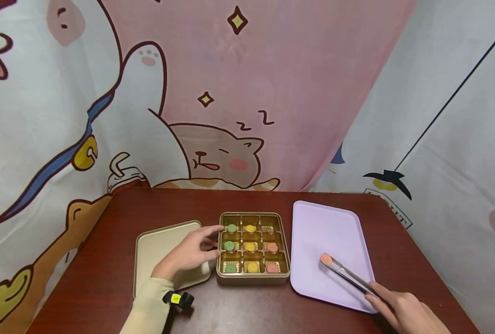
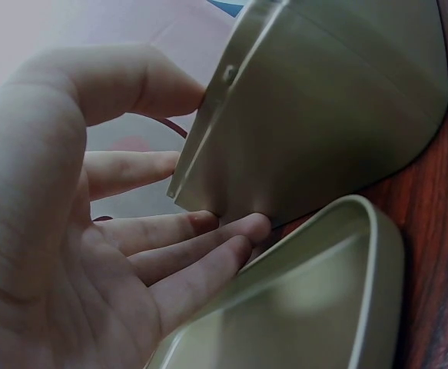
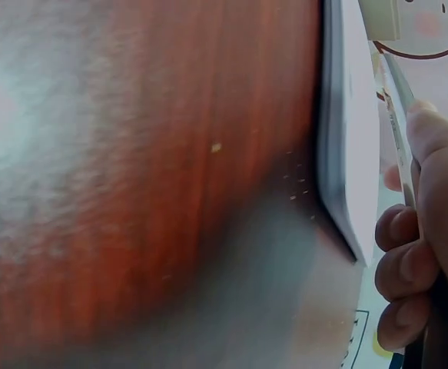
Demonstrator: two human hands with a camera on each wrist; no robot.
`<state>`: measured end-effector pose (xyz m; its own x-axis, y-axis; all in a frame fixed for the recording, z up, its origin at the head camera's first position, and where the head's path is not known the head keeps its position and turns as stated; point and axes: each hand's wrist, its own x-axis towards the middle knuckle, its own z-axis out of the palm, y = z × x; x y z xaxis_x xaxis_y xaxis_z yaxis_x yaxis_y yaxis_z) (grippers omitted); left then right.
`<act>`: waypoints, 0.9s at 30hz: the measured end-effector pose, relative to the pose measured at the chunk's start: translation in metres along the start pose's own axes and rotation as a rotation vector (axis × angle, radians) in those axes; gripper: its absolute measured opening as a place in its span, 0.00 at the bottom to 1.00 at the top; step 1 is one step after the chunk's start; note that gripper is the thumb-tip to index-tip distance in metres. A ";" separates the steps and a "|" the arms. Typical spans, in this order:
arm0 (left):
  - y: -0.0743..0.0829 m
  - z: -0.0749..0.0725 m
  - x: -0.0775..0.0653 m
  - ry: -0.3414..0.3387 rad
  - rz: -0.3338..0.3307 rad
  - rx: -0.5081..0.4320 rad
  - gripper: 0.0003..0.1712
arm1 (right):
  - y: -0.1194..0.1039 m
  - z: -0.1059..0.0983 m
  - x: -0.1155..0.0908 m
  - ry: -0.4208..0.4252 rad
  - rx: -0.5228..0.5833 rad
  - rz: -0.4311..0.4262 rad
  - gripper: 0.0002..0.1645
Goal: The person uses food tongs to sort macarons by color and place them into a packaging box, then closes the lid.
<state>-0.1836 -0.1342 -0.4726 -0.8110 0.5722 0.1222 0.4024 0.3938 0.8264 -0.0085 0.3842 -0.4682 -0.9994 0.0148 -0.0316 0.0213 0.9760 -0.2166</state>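
Note:
A gold tin box [image 1: 253, 280] with a divided gold insert stands mid-table. Green pieces [image 1: 230, 268] sit in its left column, yellow pieces [image 1: 253, 267] in the middle one. The right column has an orange piece [image 1: 272, 247] and a pink piece [image 1: 273, 268]; its back compartment shows bare ridged floor. My left hand [image 1: 193, 250] touches the box's left side with extended fingertips, seen closely in the left wrist view. In my right hand [image 1: 412, 311] I grip metal tongs [image 1: 356, 277], their tips pinching an orange round piece [image 1: 325, 258] over the lilac tray [image 1: 314, 222].
The box's lid [image 1: 159, 246] lies left of it, partly under my left hand and forearm. The tray stands close to the box's right side. A printed cloth [image 1: 314, 69] hangs behind the dark red wooden table [image 1: 180, 204].

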 end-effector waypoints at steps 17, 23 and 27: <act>-0.001 0.001 0.000 0.002 0.024 0.002 0.38 | -0.022 -0.012 0.013 0.290 0.020 -0.195 0.14; -0.002 0.001 -0.001 0.006 0.036 0.002 0.38 | -0.029 -0.016 0.019 0.280 0.037 -0.216 0.14; -0.001 0.000 0.000 0.007 0.026 0.004 0.38 | -0.034 -0.017 0.023 0.259 0.043 -0.205 0.20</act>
<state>-0.1838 -0.1346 -0.4741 -0.8031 0.5773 0.1476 0.4252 0.3818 0.8206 -0.0332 0.3552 -0.4446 -0.9568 -0.1207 0.2645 -0.1850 0.9546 -0.2336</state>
